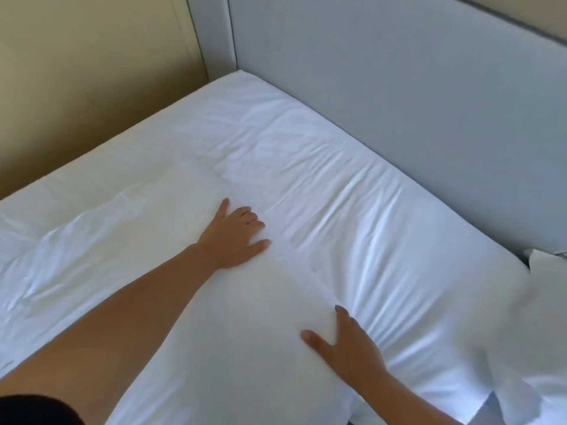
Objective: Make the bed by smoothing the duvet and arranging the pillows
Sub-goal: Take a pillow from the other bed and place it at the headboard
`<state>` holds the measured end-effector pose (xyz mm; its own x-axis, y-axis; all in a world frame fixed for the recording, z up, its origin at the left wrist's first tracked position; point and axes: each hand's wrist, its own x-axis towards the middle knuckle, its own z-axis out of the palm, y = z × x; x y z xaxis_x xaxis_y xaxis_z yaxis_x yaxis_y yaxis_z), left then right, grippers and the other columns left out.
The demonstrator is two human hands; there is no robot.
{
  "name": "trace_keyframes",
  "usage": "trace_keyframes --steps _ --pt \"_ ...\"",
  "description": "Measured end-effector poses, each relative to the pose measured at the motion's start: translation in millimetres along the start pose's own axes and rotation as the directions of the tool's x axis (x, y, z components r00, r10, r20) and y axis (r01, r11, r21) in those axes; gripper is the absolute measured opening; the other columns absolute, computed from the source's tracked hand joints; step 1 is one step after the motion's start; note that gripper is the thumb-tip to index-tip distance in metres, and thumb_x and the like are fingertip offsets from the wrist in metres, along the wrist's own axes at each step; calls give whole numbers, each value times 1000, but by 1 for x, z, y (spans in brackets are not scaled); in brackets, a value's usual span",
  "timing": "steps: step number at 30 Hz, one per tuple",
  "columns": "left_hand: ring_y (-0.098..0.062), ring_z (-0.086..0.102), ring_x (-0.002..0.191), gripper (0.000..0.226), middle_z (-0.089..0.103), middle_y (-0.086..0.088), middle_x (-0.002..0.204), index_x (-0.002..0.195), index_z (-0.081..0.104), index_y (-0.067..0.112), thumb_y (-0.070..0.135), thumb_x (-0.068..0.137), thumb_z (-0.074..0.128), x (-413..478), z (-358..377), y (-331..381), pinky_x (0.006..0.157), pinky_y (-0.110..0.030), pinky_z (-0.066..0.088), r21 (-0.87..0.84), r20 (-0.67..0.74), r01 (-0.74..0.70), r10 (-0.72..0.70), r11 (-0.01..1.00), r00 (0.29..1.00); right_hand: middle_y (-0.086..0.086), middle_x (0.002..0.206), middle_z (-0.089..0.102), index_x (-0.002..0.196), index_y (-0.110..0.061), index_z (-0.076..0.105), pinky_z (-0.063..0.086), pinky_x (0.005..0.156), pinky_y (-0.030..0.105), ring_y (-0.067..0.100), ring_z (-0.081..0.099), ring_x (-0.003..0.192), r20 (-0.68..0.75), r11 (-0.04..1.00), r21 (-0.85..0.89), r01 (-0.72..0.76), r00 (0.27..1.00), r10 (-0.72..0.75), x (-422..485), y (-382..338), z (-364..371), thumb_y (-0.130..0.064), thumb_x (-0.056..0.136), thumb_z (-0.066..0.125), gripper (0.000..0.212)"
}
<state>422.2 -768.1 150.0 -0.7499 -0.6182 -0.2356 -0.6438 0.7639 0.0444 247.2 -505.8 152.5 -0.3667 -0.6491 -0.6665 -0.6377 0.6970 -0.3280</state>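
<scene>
A white duvet [122, 240] covers the left and near part of the bed, its top edge running from the middle down toward the lower right. My left hand [234, 236] lies flat on that edge, fingers partly curled. My right hand [343, 342] presses flat on the same edge nearer me, fingers spread. Beyond the edge the wrinkled white sheet [352, 179] is bare up to the headboard. A white pillow [527, 342] lies at the right, blurred, close to my right hand but apart from it.
A grey padded headboard [383, 72] runs along the far right side of the bed. A beige wall [92, 81] borders the far left side. The mattress corner [242, 75] meets both.
</scene>
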Motion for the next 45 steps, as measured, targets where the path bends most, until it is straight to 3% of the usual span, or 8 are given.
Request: trace_keyframes --steps 5,15,21,30,33,36,41,45 --pt "-30 58 74 65 64 -7 68 70 58 13 63 92 22 18 12 -5 80 -42 37 137 -123 -102 119 985 985 -9 110 62 115 -25 44 50 86 36 19 63 104 -121 997 -70 27 992 -35 -1 -12 1 -94 65 45 85" --pt "-15 28 45 63 34 3 47 52 33 17 68 86 18 51 -56 -9 65 -32 23 -41 -202 -15 6 999 979 -7 70 58 76 -22 39 47 67 35 20 60 74 -254 993 41 108 962 -94 -11 -25 -60 -82 66 63 65" --pt "-30 63 77 57 65 -6 76 67 50 18 63 97 32 107 -37 7 73 -35 39 15 -41 -43 43 999 998 -7 74 61 78 -24 42 51 68 35 15 61 73 -157 992 126 -5 987 25 39 1 -68 -84 62 64 66" --pt "-27 45 78 53 65 -5 85 79 57 21 61 99 29 111 30 10 79 -36 26 14 130 14 -16 1000 991 -12 100 62 107 -27 45 52 82 38 19 64 93 8 999 36 -12 1000 11 76 25 -31 -97 60 42 84" --pt "-27 54 86 47 61 -3 82 79 54 21 58 98 32 105 19 12 86 -38 31 -12 94 23 -21 1000 995 -7 139 44 145 -27 31 48 98 38 18 55 122 -96 992 31 125 988 -122 65 18 -33 -98 61 31 110" --pt "-30 57 98 37 63 -7 94 90 60 15 45 97 40 83 6 13 91 -42 36 -138 -85 78 -91 987 992 -3 154 28 155 -23 19 37 112 37 17 37 140 -193 918 -98 384 897 -397 54 -17 -32 -89 77 33 103" --pt "-25 48 130 45 56 -5 133 124 58 15 41 94 36 -16 -1 5 116 -51 23 -368 -287 210 -325 906 901 7 166 12 158 -27 13 19 122 48 24 12 153 -180 746 -275 607 729 -660 48 -108 -21 -79 90 21 85" --pt "-17 20 151 59 31 4 160 148 40 26 54 96 35 -141 29 15 117 -59 9 -471 -221 577 -722 668 656 6 167 8 158 -29 10 13 121 59 27 6 154 -103 727 -348 592 746 -658 56 -134 -12 -82 84 9 91"
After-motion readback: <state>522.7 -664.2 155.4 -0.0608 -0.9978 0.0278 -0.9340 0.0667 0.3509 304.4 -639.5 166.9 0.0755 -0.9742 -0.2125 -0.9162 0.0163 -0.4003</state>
